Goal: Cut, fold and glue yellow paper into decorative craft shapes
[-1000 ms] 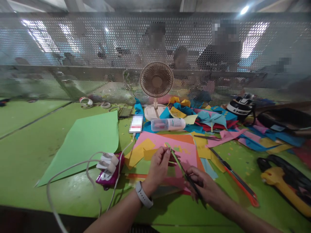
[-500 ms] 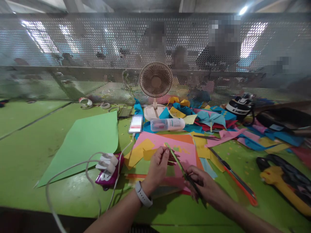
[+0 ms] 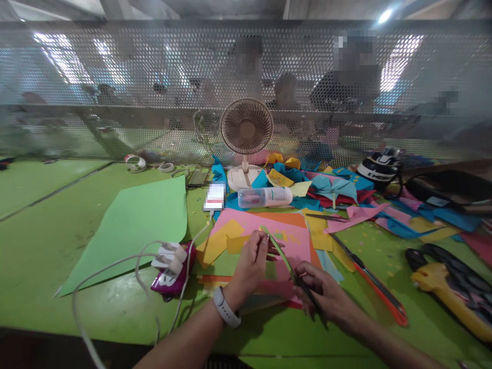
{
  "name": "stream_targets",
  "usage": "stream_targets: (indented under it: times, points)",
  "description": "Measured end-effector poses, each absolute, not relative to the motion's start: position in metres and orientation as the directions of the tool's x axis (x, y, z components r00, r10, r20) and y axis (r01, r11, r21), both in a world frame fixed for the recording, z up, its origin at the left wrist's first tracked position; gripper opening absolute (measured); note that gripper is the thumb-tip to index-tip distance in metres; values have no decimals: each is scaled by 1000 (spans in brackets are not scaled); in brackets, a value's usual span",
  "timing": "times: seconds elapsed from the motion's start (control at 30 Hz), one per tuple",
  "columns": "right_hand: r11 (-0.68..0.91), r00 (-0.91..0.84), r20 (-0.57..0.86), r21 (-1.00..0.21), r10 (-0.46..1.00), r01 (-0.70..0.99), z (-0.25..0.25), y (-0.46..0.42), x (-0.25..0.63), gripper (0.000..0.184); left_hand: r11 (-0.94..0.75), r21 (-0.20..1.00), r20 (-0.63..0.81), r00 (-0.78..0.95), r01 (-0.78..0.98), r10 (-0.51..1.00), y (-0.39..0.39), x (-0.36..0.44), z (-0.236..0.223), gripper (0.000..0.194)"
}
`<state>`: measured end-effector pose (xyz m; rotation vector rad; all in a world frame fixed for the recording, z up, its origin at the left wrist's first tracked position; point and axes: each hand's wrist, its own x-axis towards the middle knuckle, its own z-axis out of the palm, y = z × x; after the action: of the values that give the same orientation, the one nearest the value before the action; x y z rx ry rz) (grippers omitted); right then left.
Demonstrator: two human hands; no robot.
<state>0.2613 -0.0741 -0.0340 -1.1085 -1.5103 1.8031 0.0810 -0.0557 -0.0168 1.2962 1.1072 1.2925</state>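
My left hand (image 3: 251, 259), with a pale watch band at the wrist, is closed with thumb and forefinger pinched at the upper end of a narrow green paper strip (image 3: 280, 250). The strip slants down to my right hand (image 3: 321, 287), whose fingers are wrapped round a slim dark tool (image 3: 307, 293); its exact kind is unclear. Both hands are above a pink paper sheet (image 3: 238, 218) scattered with small yellow-green bits. Yellow paper pieces (image 3: 221, 243) lie just left of my left hand. Something too small to make out may also be between my left fingertips.
A fan (image 3: 247, 127) stands behind a clear plastic bottle (image 3: 265, 197). To the left are a green sheet (image 3: 142, 220), a phone (image 3: 214, 196) and a cabled purple box (image 3: 167, 284). On the right lie an orange-handled cutter (image 3: 378, 289), a yellow-and-black tool (image 3: 448, 292) and paper scraps.
Both hands stay almost in place, still at the green strip. The dark tool in my right hand has shifted very slightly.
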Motion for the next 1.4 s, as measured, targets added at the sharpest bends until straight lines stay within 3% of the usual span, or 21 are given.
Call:
stream_targets:
  times: [0.77, 1.4]
  points:
    - [-201, -530, -219, -975, 819, 92, -33, -73, 262, 33, -188, 981, 183, 98, 41, 978, -56, 81, -17, 19]
    - [-211, -534, -230, -973, 814, 98, -33, -73, 261, 35, -138, 990, 137, 114, -4, 984, -56, 80, -17, 21]
